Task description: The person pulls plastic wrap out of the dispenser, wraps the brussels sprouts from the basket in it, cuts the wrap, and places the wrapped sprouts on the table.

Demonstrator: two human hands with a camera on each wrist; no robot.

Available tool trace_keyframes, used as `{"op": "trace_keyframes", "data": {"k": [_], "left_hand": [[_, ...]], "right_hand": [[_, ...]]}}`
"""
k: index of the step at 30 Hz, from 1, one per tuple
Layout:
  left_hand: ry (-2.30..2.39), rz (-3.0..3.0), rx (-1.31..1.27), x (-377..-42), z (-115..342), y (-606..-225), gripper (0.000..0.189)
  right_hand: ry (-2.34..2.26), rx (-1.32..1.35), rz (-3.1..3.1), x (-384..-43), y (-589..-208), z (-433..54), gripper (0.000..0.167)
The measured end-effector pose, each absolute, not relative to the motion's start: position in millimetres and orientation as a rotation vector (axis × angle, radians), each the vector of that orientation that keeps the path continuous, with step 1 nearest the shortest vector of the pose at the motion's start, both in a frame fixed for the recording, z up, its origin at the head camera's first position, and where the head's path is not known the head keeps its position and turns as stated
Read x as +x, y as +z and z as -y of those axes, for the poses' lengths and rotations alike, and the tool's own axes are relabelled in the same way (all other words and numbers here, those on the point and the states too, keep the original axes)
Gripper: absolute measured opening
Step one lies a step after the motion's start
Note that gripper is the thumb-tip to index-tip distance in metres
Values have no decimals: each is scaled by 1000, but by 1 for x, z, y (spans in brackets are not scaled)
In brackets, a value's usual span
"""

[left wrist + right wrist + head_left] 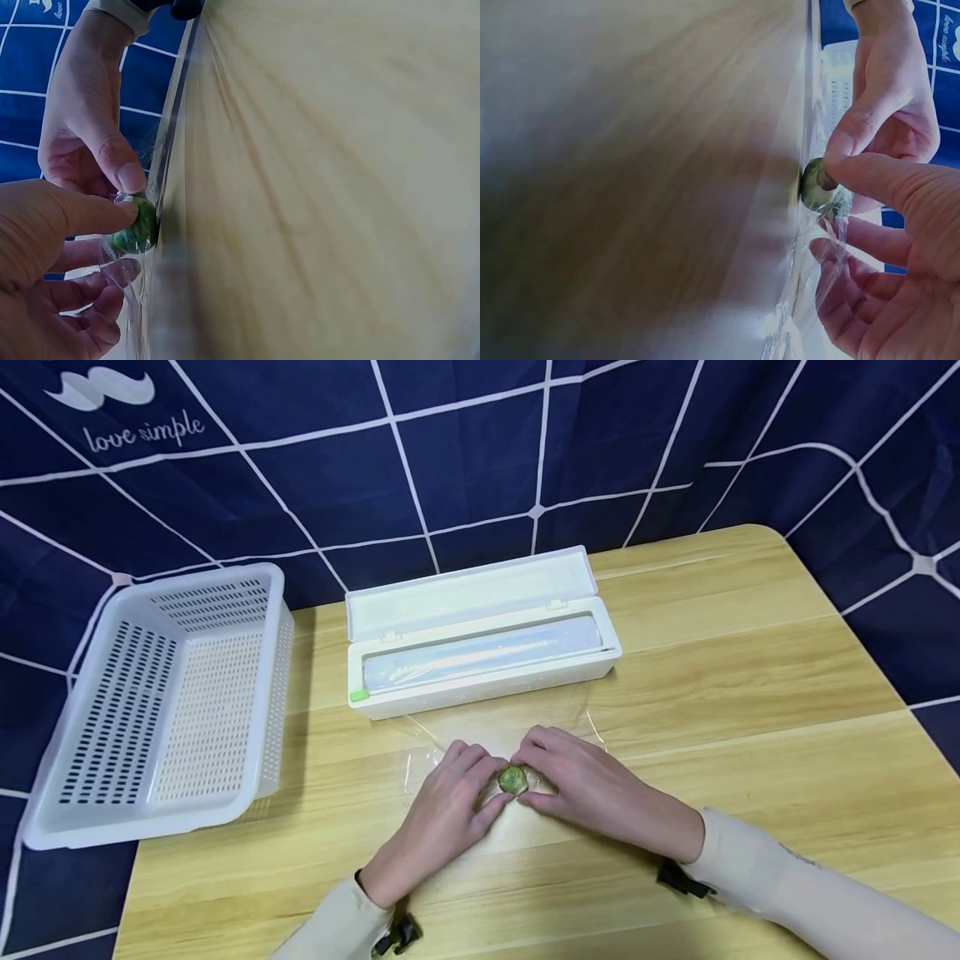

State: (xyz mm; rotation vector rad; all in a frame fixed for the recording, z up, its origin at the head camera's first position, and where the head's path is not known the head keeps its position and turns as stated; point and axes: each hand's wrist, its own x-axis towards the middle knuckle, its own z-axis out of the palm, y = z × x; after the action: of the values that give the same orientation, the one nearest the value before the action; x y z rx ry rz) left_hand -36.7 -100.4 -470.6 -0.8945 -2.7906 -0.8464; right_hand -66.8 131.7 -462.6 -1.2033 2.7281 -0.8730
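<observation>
One round green piece [513, 780], maybe cut vegetable, can't tell which kind; sits on the near side of the dispenser [495, 685], a bit apart from it. One sheet of clear film [124, 274] is around the piece, with more spread flat toward the dispenser's front; can't tell from where I stand if it joins the roll. Two hands on the piece: left hand [456, 793] pinches it and the film from the left, right hand [585, 777] pinches from the right, thumbs close together. Containers, two. First, the white dispenser, one lid [472, 593] flipped up along its back, one roll [487, 652] of film lying inside, one small green tab [359, 695] at its left front corner. Second, one white basket [260, 718], left of the dispenser, slotted walls and floor showing. One wood-grain table [750, 677] under the dispenser. Behind it, navy cloth [480, 460] with white grid lines; readable writing [144, 432] "love simple" under one white moustache [101, 388], up and left of the dispenser. Two pale sleeves [772, 864] on the dispenser's near side; print on the right one too small to read.
</observation>
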Motion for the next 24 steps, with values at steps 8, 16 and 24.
{"op": "trace_keyframes", "data": {"k": [8, 16, 24], "left_hand": [[-837, 2804, -883, -36, 101, -468, 30], [-825, 2817, -881, -35, 101, -469, 30], [-828, 2819, -872, -34, 102, -470, 29]], "right_hand": [[-913, -1229, -2739, -68, -462, -131, 32], [-917, -1218, -2718, -69, -463, -131, 32], [-930, -1256, -2707, -71, -462, -130, 27]]}}
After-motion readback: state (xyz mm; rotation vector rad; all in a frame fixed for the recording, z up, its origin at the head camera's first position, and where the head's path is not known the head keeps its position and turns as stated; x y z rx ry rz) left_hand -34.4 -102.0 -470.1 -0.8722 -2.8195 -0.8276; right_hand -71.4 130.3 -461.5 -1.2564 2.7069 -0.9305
